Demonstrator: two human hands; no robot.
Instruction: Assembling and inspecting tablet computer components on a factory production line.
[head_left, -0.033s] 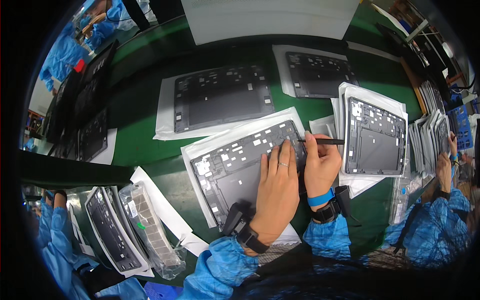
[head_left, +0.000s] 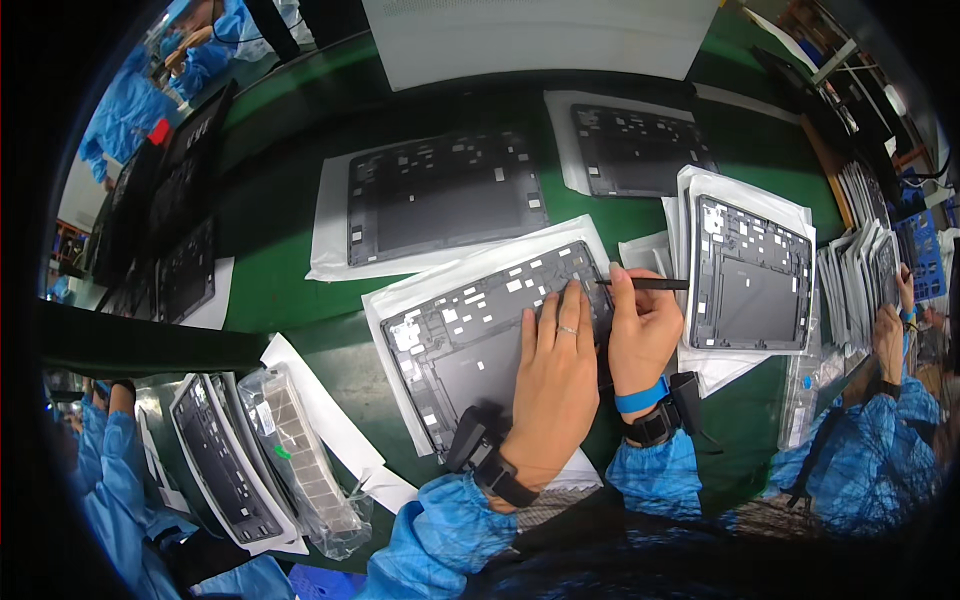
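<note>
In front of me a dark grey tablet back housing (head_left: 450, 355), dotted with small white pads, lies tilted on a white foam sleeve (head_left: 375, 305). My left hand (head_left: 557, 385) rests flat on its right half, fingers stretched out, a ring on one of them. Just beside it, my right hand (head_left: 645, 325) pinches a slim black tweezer-like tool (head_left: 660, 284). The tool's thin tip points left, over the housing's upper right corner by my left fingertips. Whether the tip touches the housing I cannot tell. My left palm hides part of the housing.
Another housing (head_left: 755, 275) lies on stacked sleeves at my right. Two more, one at back left (head_left: 445, 200) and one at back right (head_left: 640, 150), lie on the green table (head_left: 270, 230). Left stand stacked housings (head_left: 225, 460) and a bagged strip (head_left: 305, 450). A co-worker's hand (head_left: 887, 335) is far right.
</note>
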